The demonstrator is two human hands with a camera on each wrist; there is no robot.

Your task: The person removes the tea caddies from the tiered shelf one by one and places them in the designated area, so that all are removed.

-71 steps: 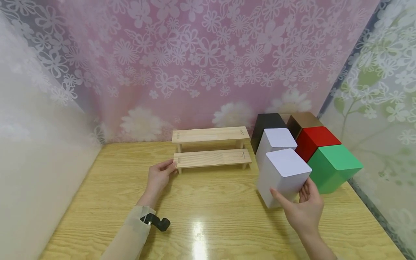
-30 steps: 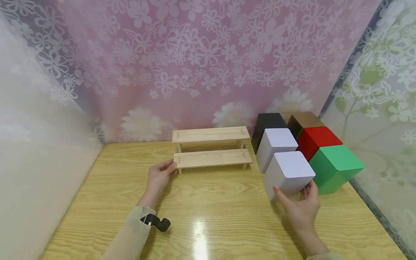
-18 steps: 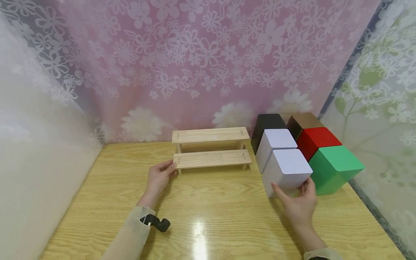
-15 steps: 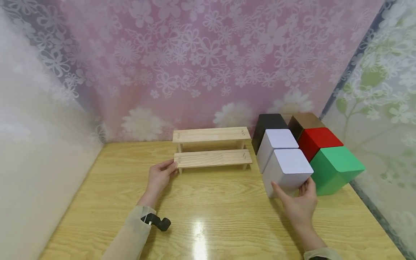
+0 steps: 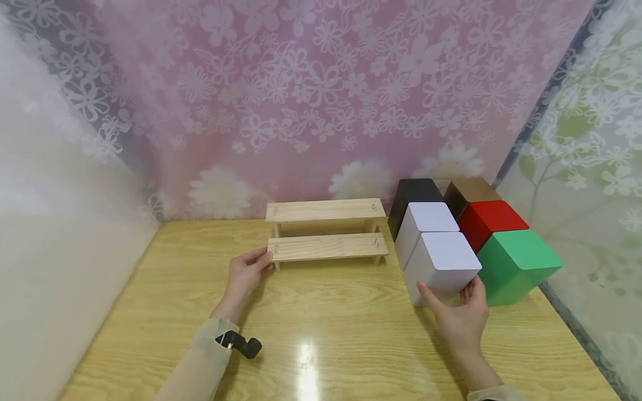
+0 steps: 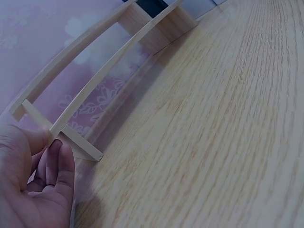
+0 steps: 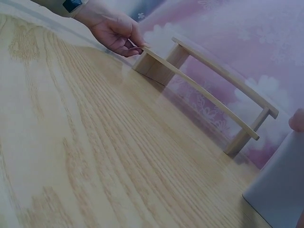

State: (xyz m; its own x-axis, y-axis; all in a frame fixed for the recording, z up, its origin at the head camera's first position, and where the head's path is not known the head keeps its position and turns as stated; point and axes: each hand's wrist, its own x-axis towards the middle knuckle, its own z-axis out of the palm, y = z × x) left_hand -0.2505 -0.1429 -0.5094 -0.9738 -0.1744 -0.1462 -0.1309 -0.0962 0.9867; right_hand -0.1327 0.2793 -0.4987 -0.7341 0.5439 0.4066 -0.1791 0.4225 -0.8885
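Observation:
My left hand [image 5: 243, 280] pinches the left end of the lower board of a two-tier wooden shelf [image 5: 328, 247]. In the left wrist view, the thumb [image 6: 34, 139] lies over the board's end and the fingers curl beneath it. At the right, my right hand [image 5: 460, 322] holds the front white box [image 5: 455, 252], thumb on the near face, fingers round its right side. The box stands upright, right in front of a second white box [image 5: 432, 216]. Only an edge of the held box [image 7: 281, 187] and a fingertip show in the right wrist view.
Behind the white boxes is a black box [image 5: 417, 190]. Beside them run a brown box [image 5: 473, 189], a red box [image 5: 496, 216] and a green box [image 5: 526, 250]. A pink floral curtain [image 5: 301, 100] hangs behind the wooden table [image 5: 321, 317]; pale sheets flank both sides.
My right hand has moved the front white box back and slightly right, up against the second white box, and still holds it. The left hand and shelf have stayed in place.

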